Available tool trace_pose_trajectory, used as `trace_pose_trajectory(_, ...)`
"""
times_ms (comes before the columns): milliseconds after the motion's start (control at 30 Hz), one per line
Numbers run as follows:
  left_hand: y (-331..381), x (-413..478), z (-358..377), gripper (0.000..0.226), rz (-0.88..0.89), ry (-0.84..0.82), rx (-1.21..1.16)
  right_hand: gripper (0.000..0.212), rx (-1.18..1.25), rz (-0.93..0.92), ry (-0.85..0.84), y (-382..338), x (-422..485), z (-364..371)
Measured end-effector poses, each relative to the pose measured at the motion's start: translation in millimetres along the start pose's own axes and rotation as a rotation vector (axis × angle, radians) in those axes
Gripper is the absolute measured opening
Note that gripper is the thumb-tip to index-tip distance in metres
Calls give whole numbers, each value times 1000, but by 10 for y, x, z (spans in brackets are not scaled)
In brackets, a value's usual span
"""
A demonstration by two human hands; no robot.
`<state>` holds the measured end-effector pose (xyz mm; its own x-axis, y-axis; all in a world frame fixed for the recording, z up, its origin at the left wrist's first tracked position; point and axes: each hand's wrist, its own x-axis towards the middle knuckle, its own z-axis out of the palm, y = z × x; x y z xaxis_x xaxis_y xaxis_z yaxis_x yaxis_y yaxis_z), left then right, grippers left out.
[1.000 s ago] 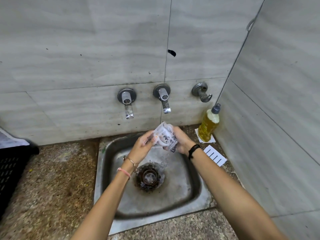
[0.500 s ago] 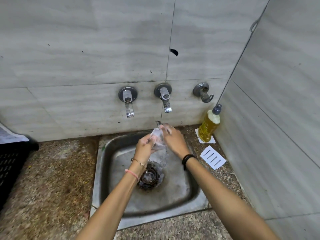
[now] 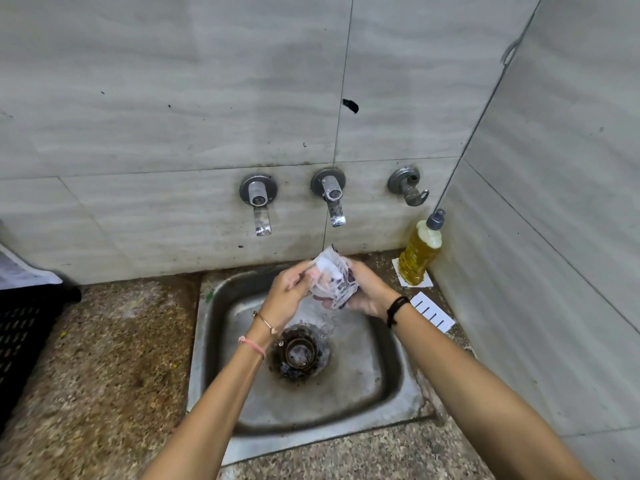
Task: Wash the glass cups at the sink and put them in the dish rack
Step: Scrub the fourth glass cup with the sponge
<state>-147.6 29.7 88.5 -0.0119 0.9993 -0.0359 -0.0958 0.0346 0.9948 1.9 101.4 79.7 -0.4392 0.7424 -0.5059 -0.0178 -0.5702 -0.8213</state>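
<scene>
sink (image 3: 363, 393): metal, dull, stained
taps (image 3: 330, 195): metal, I read them glossy
counter (image 3: 104, 358): speckled stone, rough
wall tiles (image 3: 173, 98): smooth, matt
glass cup (image 3: 330, 278): clear, wet
bottle (image 3: 419, 252): clear plastic

The glass cup (image 3: 331, 279) has turned between the hands. Half a second ago the right hand (image 3: 369, 289) lay over it and hid most of it. Now that hand cups its right side from below, so the cup shows again. The left hand (image 3: 289, 294) has shifted to its left edge.
</scene>
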Motion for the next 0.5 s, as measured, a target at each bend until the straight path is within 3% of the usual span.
trace_pose_trajectory(100, 1, -2, -43, 24, 16, -72, 104, 21, 32, -72, 151, 14, 56, 26)
trace_pose_trajectory(133, 14, -1, -32, 19, -17, -86, 110, 26, -19, -112, 230, 11, 95, 38)
trace_pose_trajectory(200, 32, 22, 15, 11, -88, -57, 62, 57, -264, -195, 325, -30, 84, 106)
trace_pose_trajectory(333, 47, 66, 92, 18, -217, 74, -55, 41, -892, -529, 439, -121, -107, 282)
trace_pose_trajectory(500, -8, 148, 34, 26, -273, 289, -189, 43, -1291, -734, 362, 41, -236, 357)
